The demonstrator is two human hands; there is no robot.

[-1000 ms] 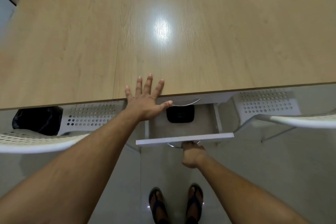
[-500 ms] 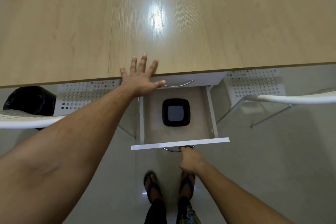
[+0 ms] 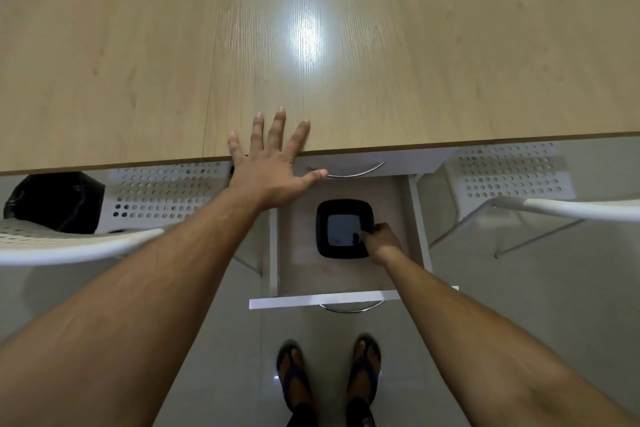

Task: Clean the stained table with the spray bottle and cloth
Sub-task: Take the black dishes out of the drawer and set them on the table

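Resting flat on the near edge of the table [image 3: 346, 45], the left hand [image 3: 273, 166] has its fingers straight and spread, and the thumb points toward the curved metal handle [image 3: 346, 173] of the closed upper drawer just under the edge. The table top is light wood with a fine grain, a thin seam runs across it from the near edge to the far side, and a bright lamp reflection sits near its middle; no stain can be made out on it.

Below, a white drawer [image 3: 349, 298] is pulled out. Inside, toward its back, lies a black square dish [image 3: 329, 215] with rounded corners and a grey inside. The right hand [image 3: 382, 241] pinches the right rim of this dish with curled fingers.

White perforated chairs [image 3: 512, 173] stand at both sides, and a black bag [image 3: 52, 201] is at the left.
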